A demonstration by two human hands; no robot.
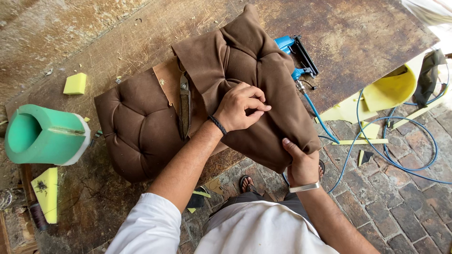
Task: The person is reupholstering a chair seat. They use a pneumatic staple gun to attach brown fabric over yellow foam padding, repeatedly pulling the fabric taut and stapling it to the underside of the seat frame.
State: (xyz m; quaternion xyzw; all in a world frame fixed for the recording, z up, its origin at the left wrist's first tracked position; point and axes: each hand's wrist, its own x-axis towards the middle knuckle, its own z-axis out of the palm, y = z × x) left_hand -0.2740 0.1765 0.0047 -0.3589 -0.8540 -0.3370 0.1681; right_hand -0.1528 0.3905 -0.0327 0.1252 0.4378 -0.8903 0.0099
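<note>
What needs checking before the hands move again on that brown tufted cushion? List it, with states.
1. Left hand pinching a fold in the brown cushion: ok.
2. Right hand gripping the cushion's near corner: ok.
3. Cushion supported on the wooden table, near corner overhanging: ok.
4. Scissors lying clear of both hands: ok.
5. Blue staple gun within reach behind the cushion: ok.
6. Blue hose looped on the brick floor near the feet: not ok.

brown tufted cushion (245, 80), blue staple gun (295, 54), green foam roll (44, 134)
</note>
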